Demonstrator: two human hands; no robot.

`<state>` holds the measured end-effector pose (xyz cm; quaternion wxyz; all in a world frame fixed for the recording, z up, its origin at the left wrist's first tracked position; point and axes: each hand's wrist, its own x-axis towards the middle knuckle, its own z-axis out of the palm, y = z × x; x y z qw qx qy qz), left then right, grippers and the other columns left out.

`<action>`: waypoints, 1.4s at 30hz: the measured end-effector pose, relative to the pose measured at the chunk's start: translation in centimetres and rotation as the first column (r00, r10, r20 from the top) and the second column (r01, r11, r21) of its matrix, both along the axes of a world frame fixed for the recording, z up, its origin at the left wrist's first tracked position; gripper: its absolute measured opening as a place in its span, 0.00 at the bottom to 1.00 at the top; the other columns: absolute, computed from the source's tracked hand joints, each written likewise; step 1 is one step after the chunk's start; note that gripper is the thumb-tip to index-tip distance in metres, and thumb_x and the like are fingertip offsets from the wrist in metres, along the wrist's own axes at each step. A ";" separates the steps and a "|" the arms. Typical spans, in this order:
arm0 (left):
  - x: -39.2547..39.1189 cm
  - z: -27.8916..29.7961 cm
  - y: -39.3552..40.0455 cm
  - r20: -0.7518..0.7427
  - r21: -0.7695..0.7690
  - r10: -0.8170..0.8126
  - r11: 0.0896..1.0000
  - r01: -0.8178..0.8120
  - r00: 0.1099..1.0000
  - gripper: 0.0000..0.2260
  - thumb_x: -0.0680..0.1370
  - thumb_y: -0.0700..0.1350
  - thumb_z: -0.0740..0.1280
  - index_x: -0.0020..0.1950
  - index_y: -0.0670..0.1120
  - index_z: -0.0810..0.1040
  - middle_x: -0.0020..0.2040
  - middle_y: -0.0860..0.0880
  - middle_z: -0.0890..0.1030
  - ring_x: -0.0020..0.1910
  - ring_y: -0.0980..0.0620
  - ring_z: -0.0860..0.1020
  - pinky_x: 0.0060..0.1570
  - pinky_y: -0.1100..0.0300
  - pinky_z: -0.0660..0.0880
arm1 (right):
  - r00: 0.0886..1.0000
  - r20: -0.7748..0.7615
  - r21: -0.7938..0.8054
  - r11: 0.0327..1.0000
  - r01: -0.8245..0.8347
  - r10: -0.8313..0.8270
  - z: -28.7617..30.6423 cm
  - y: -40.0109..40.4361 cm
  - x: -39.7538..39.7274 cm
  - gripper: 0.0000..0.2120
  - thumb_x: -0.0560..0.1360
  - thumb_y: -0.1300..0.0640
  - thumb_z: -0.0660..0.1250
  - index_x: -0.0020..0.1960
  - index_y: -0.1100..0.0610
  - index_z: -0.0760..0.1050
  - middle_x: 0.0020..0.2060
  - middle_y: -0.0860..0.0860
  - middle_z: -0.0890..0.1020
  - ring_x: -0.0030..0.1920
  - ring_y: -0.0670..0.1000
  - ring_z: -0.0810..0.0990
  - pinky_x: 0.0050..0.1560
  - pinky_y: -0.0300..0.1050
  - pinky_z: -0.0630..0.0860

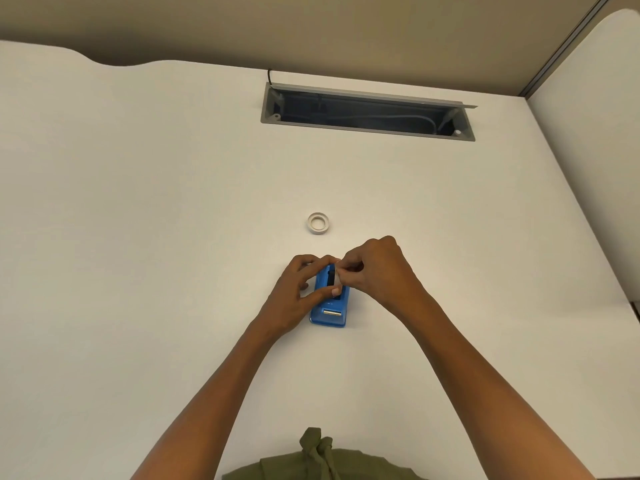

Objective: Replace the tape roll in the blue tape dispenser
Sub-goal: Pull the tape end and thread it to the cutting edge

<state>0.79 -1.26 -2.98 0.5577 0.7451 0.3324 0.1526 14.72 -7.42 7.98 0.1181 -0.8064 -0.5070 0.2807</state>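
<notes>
Green cloth [322, 462] nearest; both hands [294, 292] [377, 271] grip the blue tape dispenser [329, 315], white tape roll [317, 223] beyond.

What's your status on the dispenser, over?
Left hand steadies blue plastic tape dispenser. Right hand pinches at its far end. White tape roll lies apart on desk. Nothing blocking.

White desk [138, 237]: blue dispenser [328, 315], tape roll [317, 223].

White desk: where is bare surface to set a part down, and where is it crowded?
Bare white desk spreads left of the left hand, right of the right hand, and between the white tape ring and grey cable trough. Crowded: both hands over the blue tape dispenser.
</notes>
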 end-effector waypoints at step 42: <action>0.0 0.1 0.2 0.008 -0.026 -0.003 1.000 0.003 1.000 0.26 0.68 0.60 0.65 0.65 0.55 0.70 0.61 0.52 0.71 0.57 0.55 0.72 0.48 0.69 0.70 | 0.951 -0.310 0.165 0.985 0.041 0.012 -2.4 -0.3 2.7 0.03 0.69 0.63 0.70 0.41 0.59 0.83 0.31 0.51 0.84 0.30 0.44 0.80 0.36 0.33 0.75</action>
